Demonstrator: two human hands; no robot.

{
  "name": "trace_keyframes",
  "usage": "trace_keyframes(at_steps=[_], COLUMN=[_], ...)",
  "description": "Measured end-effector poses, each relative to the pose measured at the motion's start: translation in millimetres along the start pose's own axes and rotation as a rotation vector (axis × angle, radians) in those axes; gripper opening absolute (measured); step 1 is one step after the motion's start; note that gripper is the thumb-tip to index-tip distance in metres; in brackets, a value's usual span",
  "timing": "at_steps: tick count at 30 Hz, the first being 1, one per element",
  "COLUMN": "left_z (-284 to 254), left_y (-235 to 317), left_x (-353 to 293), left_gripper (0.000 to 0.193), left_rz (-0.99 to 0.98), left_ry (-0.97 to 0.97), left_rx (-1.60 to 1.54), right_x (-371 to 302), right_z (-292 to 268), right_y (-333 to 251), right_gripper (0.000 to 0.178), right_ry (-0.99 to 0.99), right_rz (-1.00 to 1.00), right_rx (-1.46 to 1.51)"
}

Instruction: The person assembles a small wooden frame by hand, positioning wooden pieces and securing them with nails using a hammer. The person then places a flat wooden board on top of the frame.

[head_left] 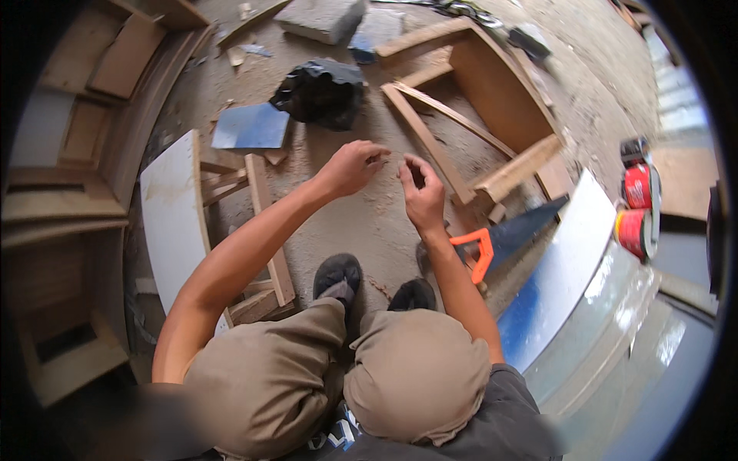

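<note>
My left hand point(355, 167) and my right hand point(423, 192) are held up close together over the floor, in front of my knees. The left hand's fingers are curled together and point toward the right hand. On the right hand, thumb and forefinger bend round to meet in a pinch. Anything small between the fingers is too blurred to make out. Nearest to the right hand are a wooden frame point(427, 131) and, beside the forearm, a handsaw with an orange handle point(483, 257) and dark blade point(523, 230).
A black plastic bag point(323, 96) and a blue-white board point(250, 127) lie ahead. At left stand a white panel with wooden legs point(173, 211) and wooden cabinets point(108, 115). At right are a blue-white panel point(553, 276), glass sheets point(607, 330) and red tins point(636, 187). A concrete block point(319, 19) sits far off.
</note>
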State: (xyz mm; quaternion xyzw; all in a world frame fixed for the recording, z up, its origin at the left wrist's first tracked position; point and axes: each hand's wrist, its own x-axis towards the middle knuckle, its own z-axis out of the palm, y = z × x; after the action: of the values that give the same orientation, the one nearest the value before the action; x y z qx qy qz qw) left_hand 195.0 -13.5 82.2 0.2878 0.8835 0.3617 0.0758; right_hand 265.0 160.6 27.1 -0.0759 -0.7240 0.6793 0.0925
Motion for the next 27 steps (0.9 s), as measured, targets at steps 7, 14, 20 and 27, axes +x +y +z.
trace_keyframes(at_steps=[7, 14, 20, 27], left_z=[42.9, 51.8, -17.0, -76.7], left_y=[32.0, 4.0, -52.1, -69.9], left_x=[23.8, 69.7, 138.0, 174.2], left_gripper=[0.013, 0.013, 0.015, 0.022], left_rz=[0.143, 0.151, -0.015, -0.213], left_ry=[-0.157, 0.171, 0.792, 0.198], left_rx=[-0.154, -0.201, -0.565, -0.857], right_x=[-78.3, -60.6, 24.9, 57.4], right_z=[-127.9, -167.0, -197.0, -160.2], right_y=[17.6, 35.7, 115.9, 122.3], right_gripper=[0.015, 0.024, 0.05, 0.042], right_ry=[0.309, 0.417, 0.483, 0.38], right_rz=[0.027, 0.266, 0.026, 0.019], right_rx=[-0.241, 0.029, -0.316, -0.397])
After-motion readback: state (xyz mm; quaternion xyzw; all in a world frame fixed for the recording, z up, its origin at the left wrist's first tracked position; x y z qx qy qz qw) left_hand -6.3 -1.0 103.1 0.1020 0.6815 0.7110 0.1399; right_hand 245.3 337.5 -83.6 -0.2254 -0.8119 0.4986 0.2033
